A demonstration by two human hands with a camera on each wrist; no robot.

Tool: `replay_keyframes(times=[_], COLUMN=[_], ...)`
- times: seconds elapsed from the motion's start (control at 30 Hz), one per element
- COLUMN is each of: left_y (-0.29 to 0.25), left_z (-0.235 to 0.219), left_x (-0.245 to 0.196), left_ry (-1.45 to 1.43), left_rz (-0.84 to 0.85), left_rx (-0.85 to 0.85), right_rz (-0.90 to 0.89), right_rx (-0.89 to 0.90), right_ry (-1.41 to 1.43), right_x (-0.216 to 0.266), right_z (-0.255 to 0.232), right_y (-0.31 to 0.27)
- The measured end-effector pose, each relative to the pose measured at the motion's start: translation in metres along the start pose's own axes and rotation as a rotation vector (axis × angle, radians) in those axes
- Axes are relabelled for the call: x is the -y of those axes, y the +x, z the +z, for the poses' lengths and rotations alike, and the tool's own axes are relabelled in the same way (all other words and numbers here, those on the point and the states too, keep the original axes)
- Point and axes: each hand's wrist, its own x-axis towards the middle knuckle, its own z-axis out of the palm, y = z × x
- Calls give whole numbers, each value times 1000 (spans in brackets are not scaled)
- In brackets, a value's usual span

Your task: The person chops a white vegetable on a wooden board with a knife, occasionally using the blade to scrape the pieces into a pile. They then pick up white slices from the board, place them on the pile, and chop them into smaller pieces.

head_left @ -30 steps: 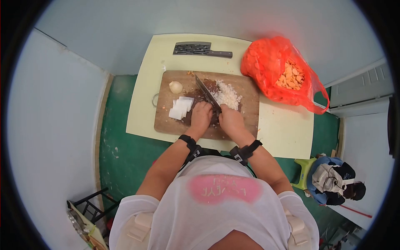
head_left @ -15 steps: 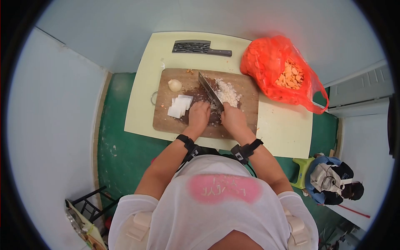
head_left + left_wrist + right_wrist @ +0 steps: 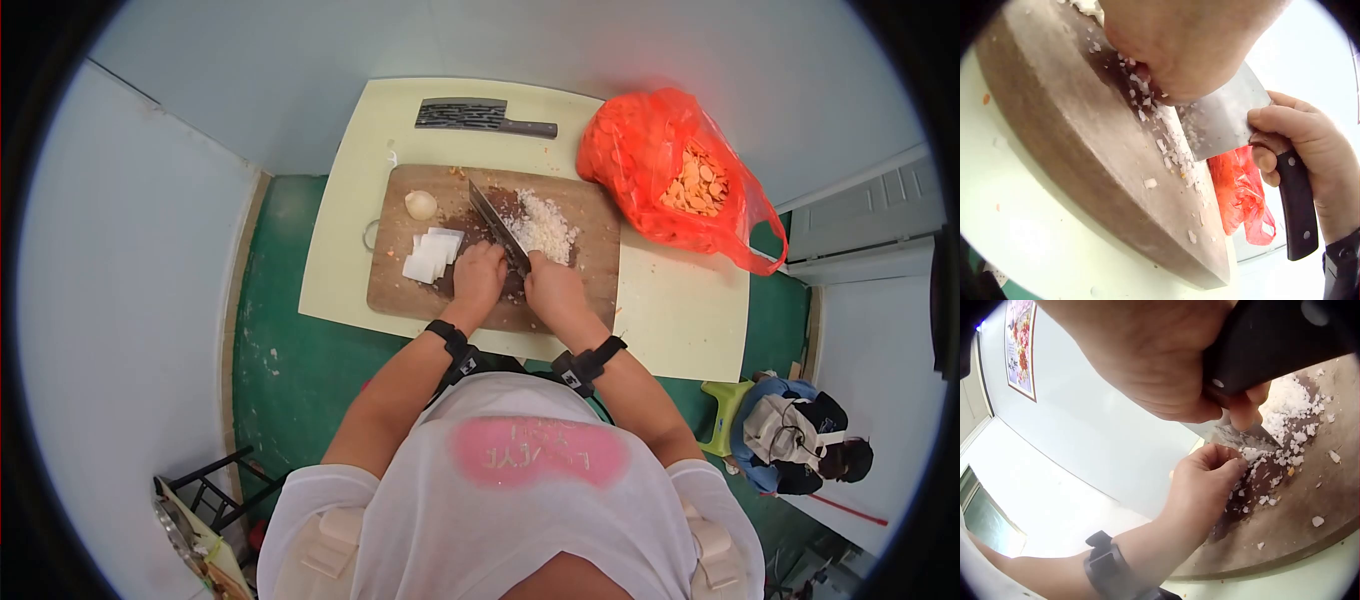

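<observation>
On the wooden cutting board [image 3: 397, 298] my right hand [image 3: 556, 288] grips the dark handle of a cleaver [image 3: 495, 222], its blade standing edge down. Close at the left of the blade, my left hand [image 3: 480, 276] has its fingers curled down on the board. Its thumb and fingertips [image 3: 1235, 464] press on white vegetable bits beside the blade, partly hidden by the hand. A heap of finely chopped white vegetable [image 3: 545, 228] lies right of the cleaver. Flat white slices [image 3: 432, 256] and a pale peeled bulb [image 3: 421, 206] sit on the board's left side.
A second cleaver [image 3: 462, 114] lies behind the board on the pale yellow table [image 3: 690, 320]. A red plastic bag [image 3: 640, 150] of orange slices [image 3: 698, 183] stands at the back right. A seated person [image 3: 800, 430] is on the floor side at right, near a green stool [image 3: 722, 418].
The cleaver and right hand shifted slightly right and away from the left hand, then came back left beside it. The left hand has barely moved.
</observation>
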Motion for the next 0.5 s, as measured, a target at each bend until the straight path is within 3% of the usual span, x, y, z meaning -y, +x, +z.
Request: replay_keyframes(times=[0.5], left_y=[-5], left_z=[-8], left_x=[3], left_ry=[-91], left_rz=[11], left_rx=[-19], right_rz=[-45], right_rx=[-17], right_ry=[28], right_x=[1], right_z=[8], right_y=[-3])
